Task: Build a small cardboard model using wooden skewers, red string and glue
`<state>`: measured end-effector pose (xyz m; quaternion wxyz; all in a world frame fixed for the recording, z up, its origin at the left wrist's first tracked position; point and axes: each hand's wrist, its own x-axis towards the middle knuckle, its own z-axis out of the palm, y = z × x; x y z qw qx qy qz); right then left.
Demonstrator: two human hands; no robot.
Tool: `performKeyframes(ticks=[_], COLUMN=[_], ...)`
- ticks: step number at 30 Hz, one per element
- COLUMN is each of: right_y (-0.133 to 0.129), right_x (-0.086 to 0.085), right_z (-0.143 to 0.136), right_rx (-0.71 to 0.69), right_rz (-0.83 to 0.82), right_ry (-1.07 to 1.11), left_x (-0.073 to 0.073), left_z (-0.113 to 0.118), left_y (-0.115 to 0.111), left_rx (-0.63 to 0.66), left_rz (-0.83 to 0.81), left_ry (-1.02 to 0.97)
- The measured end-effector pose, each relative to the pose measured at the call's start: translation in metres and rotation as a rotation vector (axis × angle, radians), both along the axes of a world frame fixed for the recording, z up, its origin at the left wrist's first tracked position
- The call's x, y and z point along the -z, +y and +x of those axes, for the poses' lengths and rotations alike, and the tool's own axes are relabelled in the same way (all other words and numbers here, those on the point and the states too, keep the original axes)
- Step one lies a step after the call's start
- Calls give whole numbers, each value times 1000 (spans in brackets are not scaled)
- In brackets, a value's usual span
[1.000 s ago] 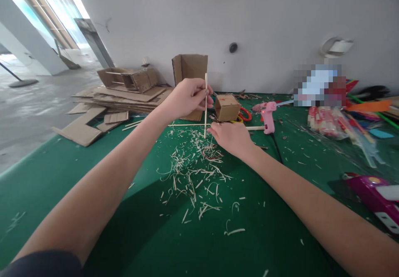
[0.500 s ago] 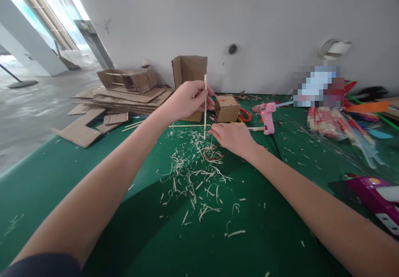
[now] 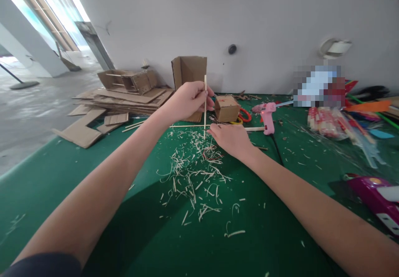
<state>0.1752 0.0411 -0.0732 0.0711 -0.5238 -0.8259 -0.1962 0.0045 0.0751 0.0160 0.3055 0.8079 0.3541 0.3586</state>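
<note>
My left hand point(image 3: 193, 99) pinches a thin wooden stick point(image 3: 205, 109) between thumb and fingers. The stick stands upright, its lower end close to the green table top point(image 3: 124, 231). Beside that lower end lies my right hand point(image 3: 230, 139), low over the table with its fingers closed; what they hold, if anything, is hidden. Curled wood shavings point(image 3: 179, 163) are scattered below and in front of both hands. Another thin stick point(image 3: 190, 126) lies flat behind the upright one, partly covered by my right hand.
Beyond my hands are a small cardboard box point(image 3: 227, 109), orange-handled scissors point(image 3: 245, 115) and a pink glue gun point(image 3: 268, 117). Stacked cardboard point(image 3: 124, 98) sits at the back left. On the right are bagged sticks point(image 3: 327, 121) and a purple power strip point(image 3: 370, 194).
My right hand has shifted slightly left and down beside the stick's lower end. My left hand and the upright stick are almost unmoved.
</note>
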Motion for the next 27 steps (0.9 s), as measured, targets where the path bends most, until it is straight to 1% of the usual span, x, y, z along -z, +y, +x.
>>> performKeyframes(ticks=[3, 5, 7, 10, 12, 14, 15, 20, 22, 25, 27], right_y=[0, -1, -1, -1, 0, 0, 0, -1, -1, -2, -2], right_x=[4, 5, 4, 3, 2, 2, 1, -2, -3, -2, -2], right_z=[-2, -3, -3, -3, -4, -4, -4, -3, -3, -3, -2], right_rx=[-2, -36, -52, -12, -1, -17, -25, 10, 20, -11, -16], right_rz=[-68, -102, -70, -9, -58, -124, -132, 3, -34, -123, -96], right_ry=[-37, -52, -24, 16, -21, -71, -78, 2, -20, -83, -74], left_x=[0, 1, 1, 3, 3, 3, 3, 3, 4, 4, 4], left_z=[0, 0, 0, 0, 0, 0, 0, 0, 0, 0, 0], left_y=[0, 0, 1, 3, 4, 4, 4, 4, 5, 5, 4], left_rx=[-13, -10, 6, 31, 34, 30, 27, 13, 10, 4, -1], left_rz=[-15, -19, -15, -7, -8, -11, -12, -5, -4, -8, -6], left_ry=[0, -1, -2, -16, -27, -29, -26, -9, -16, -24, -19])
